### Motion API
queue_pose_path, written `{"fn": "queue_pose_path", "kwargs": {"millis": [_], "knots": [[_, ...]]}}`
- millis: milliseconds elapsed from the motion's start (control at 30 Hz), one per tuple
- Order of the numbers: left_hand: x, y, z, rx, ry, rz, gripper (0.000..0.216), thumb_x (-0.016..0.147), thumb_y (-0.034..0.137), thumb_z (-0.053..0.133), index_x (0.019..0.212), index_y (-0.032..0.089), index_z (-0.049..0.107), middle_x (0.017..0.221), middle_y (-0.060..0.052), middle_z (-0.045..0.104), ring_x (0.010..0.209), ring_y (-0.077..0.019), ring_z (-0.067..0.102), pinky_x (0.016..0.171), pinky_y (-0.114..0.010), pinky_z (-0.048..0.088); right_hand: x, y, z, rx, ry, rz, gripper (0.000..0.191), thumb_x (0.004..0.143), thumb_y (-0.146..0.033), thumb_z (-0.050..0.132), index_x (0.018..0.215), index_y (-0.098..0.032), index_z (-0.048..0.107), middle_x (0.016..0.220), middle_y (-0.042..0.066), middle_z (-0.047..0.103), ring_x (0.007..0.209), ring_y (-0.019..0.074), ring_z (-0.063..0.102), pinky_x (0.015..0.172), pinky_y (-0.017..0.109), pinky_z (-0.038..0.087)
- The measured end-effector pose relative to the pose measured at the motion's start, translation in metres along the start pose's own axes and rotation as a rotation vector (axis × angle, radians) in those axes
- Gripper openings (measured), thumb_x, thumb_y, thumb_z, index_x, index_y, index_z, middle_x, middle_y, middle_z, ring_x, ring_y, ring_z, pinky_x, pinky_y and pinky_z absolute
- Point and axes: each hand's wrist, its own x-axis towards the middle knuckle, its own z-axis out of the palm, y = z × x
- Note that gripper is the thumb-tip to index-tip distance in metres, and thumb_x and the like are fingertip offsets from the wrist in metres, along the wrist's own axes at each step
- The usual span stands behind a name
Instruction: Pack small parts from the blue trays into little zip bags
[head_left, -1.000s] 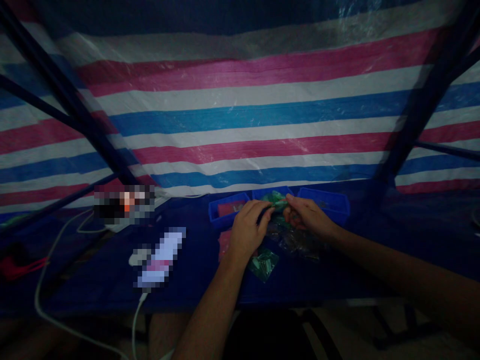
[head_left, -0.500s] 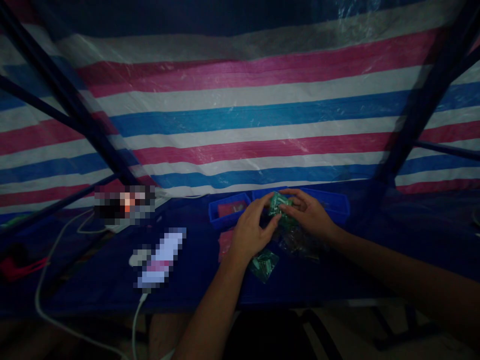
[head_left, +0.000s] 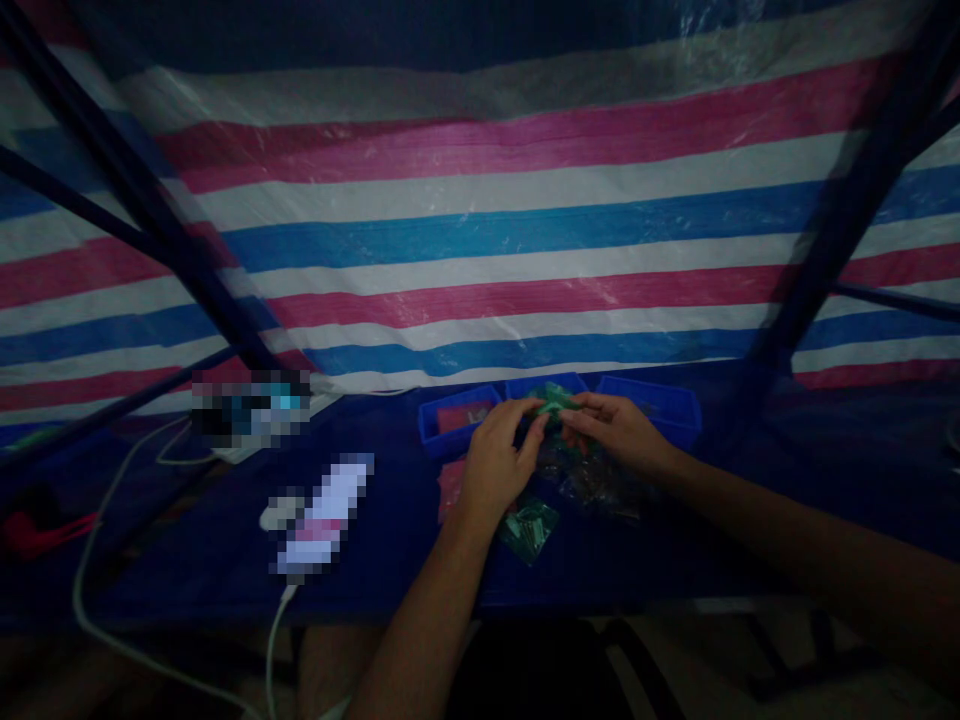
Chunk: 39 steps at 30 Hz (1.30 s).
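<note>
Between my two hands is a small green plastic bag point(head_left: 553, 400), held in front of the middle blue bin. My left hand point(head_left: 504, 450) pinches its left edge between thumb and fingers. From the right, my right hand point(head_left: 616, 432) grips the other edge with its fingertips. Another green bag point(head_left: 529, 530) with slim pale pieces inside lies on the table below my left hand. A pink bag point(head_left: 450, 484) shows partly behind my left wrist. Clear plastic bags point(head_left: 596, 482) with dark contents lie under my right hand.
Blue bins stand along the back: a left bin point(head_left: 430, 430) with a pink bag inside, a middle bin point(head_left: 517, 384) and a right bin point(head_left: 686, 410). A lit phone point(head_left: 330, 515) on a white cable, a round white object point(head_left: 282, 513) and a power strip point(head_left: 240, 453) are at left.
The green bag between my hands has tilted and looks flatter, its top edge towards the middle bin. My right hand's fingers have drawn closer together and slightly lower.
</note>
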Motion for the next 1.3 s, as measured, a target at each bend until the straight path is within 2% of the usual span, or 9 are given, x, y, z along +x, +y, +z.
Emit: {"fn": "queue_pose_path", "kwargs": {"millis": [133,267,500,600,733,833,967,1133,1300], "knots": [[0.0,0.003,0.0,-0.021,-0.004,0.037,0.038,0.099,0.026,0.062,0.137,0.025,0.057,0.132,-0.01,0.065,0.121,-0.025,0.063,0.107,-0.049,0.052,-0.001,0.0,0.0,-0.052,0.025,0.039,0.041,0.086,-0.061,0.07,0.077,-0.021,0.065,0.06,-0.003,0.063,0.051,0.0126,0.054,0.054,0.027,0.043],[0.001,0.004,0.0,-0.031,-0.057,0.119,0.042,0.089,0.024,0.074,0.13,0.026,0.063,0.149,-0.01,0.051,0.138,-0.0274,0.051,0.114,-0.053,0.046,0.001,0.006,-0.001,0.005,0.049,0.096,0.047,0.088,-0.065,0.065,0.07,-0.022,0.059,0.052,-0.005,0.054,0.046,0.0116,0.045,0.05,0.027,0.035],[-0.001,-0.001,0.002,-0.065,-0.13,0.138,0.033,0.092,0.016,0.068,0.124,0.025,0.065,0.133,-0.007,0.064,0.126,-0.0225,0.06,0.11,-0.048,0.05,0.002,0.01,-0.001,0.112,0.03,0.148,0.049,0.086,-0.068,0.065,0.068,-0.023,0.054,0.047,-0.007,0.043,0.042,0.0108,0.034,0.045,0.026,0.024],[-0.001,-0.005,0.003,-0.052,-0.116,0.095,0.023,0.099,0.017,0.058,0.12,0.023,0.067,0.117,-0.006,0.071,0.113,-0.0204,0.067,0.103,-0.043,0.055,0.002,0.008,-0.002,-0.026,0.075,0.081,0.049,0.09,-0.067,0.061,0.07,-0.023,0.055,0.053,-0.006,0.047,0.046,0.0111,0.039,0.047,0.027,0.029],[-0.001,-0.006,0.004,0.006,-0.042,0.016,0.022,0.101,0.024,0.058,0.122,0.022,0.065,0.116,-0.007,0.073,0.109,-0.0229,0.07,0.1,-0.043,0.056,0.003,0.01,-0.003,-0.096,0.164,-0.072,0.037,0.089,-0.059,0.068,0.101,-0.024,0.065,0.083,-0.001,0.066,0.068,0.0146,0.059,0.06,0.027,0.046],[-0.001,-0.002,0.003,-0.023,-0.047,-0.055,0.036,0.101,0.026,0.06,0.136,0.024,0.057,0.119,-0.007,0.073,0.105,-0.0235,0.071,0.093,-0.04,0.058,0.003,0.013,0.0,-0.065,0.136,-0.135,0.042,0.085,-0.05,0.075,0.116,-0.024,0.065,0.105,0.004,0.07,0.089,0.0181,0.066,0.074,0.03,0.054],[0.0,0.002,0.001,-0.09,-0.04,-0.088,0.048,0.101,0.026,0.059,0.147,0.026,0.047,0.114,-0.006,0.072,0.096,-0.0214,0.071,0.088,-0.038,0.059,0.001,0.014,0.003,-0.023,0.109,-0.113,0.038,0.08,-0.046,0.081,0.107,-0.022,0.068,0.097,0.004,0.073,0.074,0.0162,0.067,0.068,0.03,0.055],[0.001,0.0,0.001,-0.065,0.048,-0.009,0.022,0.101,0.024,0.058,0.121,0.021,0.066,0.12,-0.009,0.068,0.114,-0.0235,0.065,0.099,-0.042,0.056,0.002,0.011,0.0,-0.014,0.294,-0.13,0.036,0.08,-0.047,0.081,0.098,-0.022,0.063,0.077,-0.002,0.066,0.062,0.0135,0.062,0.056,0.026,0.05],[-0.001,0.001,0.003,-0.094,-0.065,0.045,0.033,0.095,0.028,0.068,0.127,0.024,0.064,0.123,-0.007,0.069,0.11,-0.0224,0.067,0.098,-0.043,0.057,-0.002,0.006,0.002,-0.089,0.168,-0.192,0.03,0.082,-0.044,0.08,0.098,-0.023,0.066,0.095,0.002,0.069,0.086,0.0185,0.068,0.075,0.03,0.056]]}}
